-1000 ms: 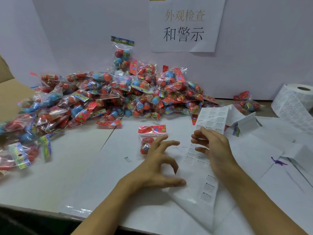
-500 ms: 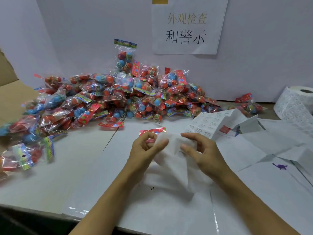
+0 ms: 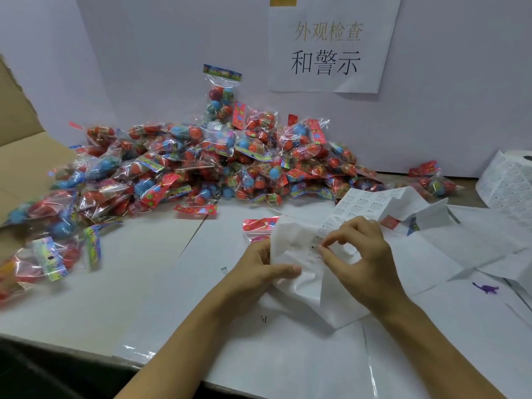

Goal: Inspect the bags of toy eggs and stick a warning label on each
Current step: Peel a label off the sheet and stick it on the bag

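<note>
Surroundings: pile of egg bags [image 3: 201, 165] heaped against the back wall; paper sign [image 3: 331, 44] above it; label roll [image 3: 509, 182] to the pile's right; cardboard box [image 3: 17, 156] to its left.
Obstruction: label sheet [image 3: 299, 254] I hold covers most of the single bag [image 3: 259, 226] lying just in front of the pile.
Sheet: white backing paper, crumpled, small printed warning labels in rows.
Left hand [image 3: 259, 272]: my thumb and fingers clamp the sheet's left edge.
Right hand [image 3: 359, 254]: my fingertips pinch at a label on the sheet.
</note>
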Demonstrator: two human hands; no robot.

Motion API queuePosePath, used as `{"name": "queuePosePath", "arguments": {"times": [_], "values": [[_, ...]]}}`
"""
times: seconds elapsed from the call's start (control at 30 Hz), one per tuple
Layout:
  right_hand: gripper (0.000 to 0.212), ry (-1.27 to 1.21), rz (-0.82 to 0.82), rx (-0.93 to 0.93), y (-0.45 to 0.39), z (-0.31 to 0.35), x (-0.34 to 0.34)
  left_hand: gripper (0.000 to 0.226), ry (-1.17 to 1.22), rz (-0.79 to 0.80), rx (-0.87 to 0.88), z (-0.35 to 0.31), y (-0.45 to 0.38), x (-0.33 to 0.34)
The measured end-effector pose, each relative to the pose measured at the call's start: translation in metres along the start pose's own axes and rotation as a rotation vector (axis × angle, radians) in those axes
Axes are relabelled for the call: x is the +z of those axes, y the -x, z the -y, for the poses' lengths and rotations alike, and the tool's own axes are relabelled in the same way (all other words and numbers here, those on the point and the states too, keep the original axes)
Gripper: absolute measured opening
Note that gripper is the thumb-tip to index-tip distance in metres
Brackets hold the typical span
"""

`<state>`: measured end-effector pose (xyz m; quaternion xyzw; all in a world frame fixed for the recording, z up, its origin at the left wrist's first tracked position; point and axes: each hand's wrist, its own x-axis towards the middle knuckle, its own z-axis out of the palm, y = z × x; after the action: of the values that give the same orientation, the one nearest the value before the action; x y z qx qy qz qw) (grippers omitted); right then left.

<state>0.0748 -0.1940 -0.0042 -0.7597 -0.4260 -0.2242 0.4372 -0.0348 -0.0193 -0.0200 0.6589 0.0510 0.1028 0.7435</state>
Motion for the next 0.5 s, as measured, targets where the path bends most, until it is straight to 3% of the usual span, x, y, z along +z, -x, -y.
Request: {"name": "queuePosePath", "arguments": {"times": [0.17,0.3,0.4,0.5], "values": [[0.005,0.020,0.071,0.064,0.0009,0.0017,-0.0002,0.037,0.063,-0.013,0.022,0.0023,-0.0016,0.0006],[0.033,0.030,0.235,0.086,0.0022,0.0033,-0.0008,0.041,-0.030,0.034,0.035,0.0038,0.0006,-0.0007],[0.032,-0.072,0.298,0.134,0.0007,0.0044,-0.0021,0.046,-0.063,0.032,0.020,0.0048,0.0009,0.0012],[0.027,-0.090,0.288,0.122,0.0012,0.0026,-0.0020,0.036,0.021,0.010,0.041,0.0015,0.0021,0.0051]]}}
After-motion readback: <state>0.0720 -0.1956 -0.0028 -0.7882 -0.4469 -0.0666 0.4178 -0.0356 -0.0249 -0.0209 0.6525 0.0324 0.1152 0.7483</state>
